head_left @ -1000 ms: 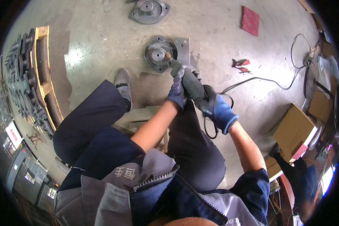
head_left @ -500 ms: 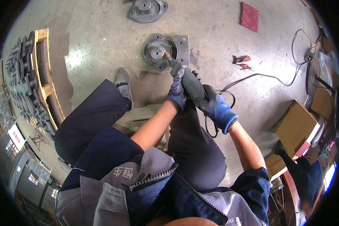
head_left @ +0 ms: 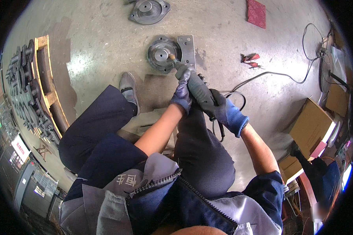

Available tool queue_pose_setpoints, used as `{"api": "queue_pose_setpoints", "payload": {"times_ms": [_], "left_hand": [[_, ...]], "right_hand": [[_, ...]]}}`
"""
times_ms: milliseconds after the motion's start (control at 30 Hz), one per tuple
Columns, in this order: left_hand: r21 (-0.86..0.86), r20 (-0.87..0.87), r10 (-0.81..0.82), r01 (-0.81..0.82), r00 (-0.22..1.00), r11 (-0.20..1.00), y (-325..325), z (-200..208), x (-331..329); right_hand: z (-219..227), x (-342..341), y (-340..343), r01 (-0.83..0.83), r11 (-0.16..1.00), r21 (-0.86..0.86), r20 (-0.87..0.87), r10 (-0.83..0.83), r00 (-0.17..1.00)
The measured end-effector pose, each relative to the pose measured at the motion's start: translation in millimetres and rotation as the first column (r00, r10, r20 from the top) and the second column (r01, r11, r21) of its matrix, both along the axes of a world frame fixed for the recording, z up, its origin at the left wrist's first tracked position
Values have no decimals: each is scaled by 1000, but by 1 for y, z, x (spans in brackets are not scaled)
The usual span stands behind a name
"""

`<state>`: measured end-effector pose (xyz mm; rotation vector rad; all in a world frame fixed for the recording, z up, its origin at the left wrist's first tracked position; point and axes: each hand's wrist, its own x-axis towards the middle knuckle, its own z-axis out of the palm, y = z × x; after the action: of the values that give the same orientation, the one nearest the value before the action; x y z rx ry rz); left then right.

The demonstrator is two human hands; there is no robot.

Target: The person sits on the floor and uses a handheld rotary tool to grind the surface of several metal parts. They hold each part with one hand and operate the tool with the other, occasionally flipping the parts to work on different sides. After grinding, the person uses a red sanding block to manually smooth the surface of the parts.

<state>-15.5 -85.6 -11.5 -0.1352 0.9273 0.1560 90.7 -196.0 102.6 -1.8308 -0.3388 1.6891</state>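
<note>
I hold a dark green-grey die grinder (head_left: 200, 92) in both gloved hands, slanting forward and left over the floor. My left hand (head_left: 183, 87) is closed round its front neck, and my right hand (head_left: 225, 111) grips the rear of its body. At the grinder's front end, a small tan tip (head_left: 172, 56) meets the inner face of a round, flanged metal casting (head_left: 153, 58), as far as I can tell. The casting lies flat, with a raised hub in its middle. Against its right side is a metal plate with holes (head_left: 188, 50).
Another flanged casting (head_left: 150, 12) lies farther off. To the right are a red abrasive sheet (head_left: 256, 14), red-handled pliers (head_left: 250, 60) and the black power cord (head_left: 276, 73). A wooden pallet (head_left: 47, 74) of dark metal parts stands left, cardboard boxes (head_left: 312, 121) right, near another person (head_left: 321, 176).
The whole view has shifted slightly. Both hands keep their hold on the die grinder, and its tip stays at about the same spot on the casting.
</note>
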Motion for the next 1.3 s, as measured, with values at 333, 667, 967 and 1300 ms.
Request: {"api": "queue_pose_setpoints", "payload": {"times_ms": [333, 667, 967, 1300], "left_hand": [[-5, -43, -48, 48, 998, 999, -1, 8, -3], [544, -29, -524, 454, 851, 706, -13, 27, 33], [631, -645, 72, 582, 761, -513, 75, -18, -8], [14, -999, 36, 889, 34, -458, 136, -29, 2]], "right_hand": [[-9, -16, -16, 42, 995, 94, 52, -47, 998], [-4, -13, -8, 365, 925, -104, 167, -345, 923], [-58, 0, -33, 527, 842, -113, 453, -429, 782], [-103, 6, -33, 718, 696, -9, 473, -630, 616]]}}
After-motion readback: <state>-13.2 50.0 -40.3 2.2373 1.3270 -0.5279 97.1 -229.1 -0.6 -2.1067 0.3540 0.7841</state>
